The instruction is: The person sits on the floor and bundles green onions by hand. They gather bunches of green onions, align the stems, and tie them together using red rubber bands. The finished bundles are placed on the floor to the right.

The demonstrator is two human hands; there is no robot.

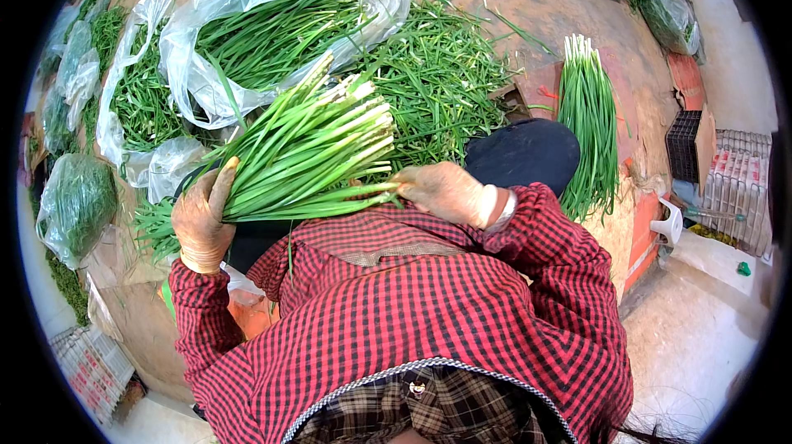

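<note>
My left hand [205, 214], in a pale thin glove, is closed round the leafy part of a thick bundle of Chinese chives [309, 153]. The pale stem ends fan out to the upper right. My right hand [442, 193], gloved too, pinches the root ends of a few chives at the bundle's lower right edge. Beyond the bundle lies a heap of loose green leaves and trimmings [433, 79]. An opened clear plastic bag [179, 54] holds more chives. A neat bundle of chives [588, 116] lies to the right, white ends away from me.
Another clear bag [112, 128] of greens stands at the left, with a filled bag [77, 209] nearer me. More bagged greens [671, 17] lie at the upper right. My dark-clad knee [526, 150] is beside the heap. A black crate [684, 144] and a white plastic object [668, 222] are at the right.
</note>
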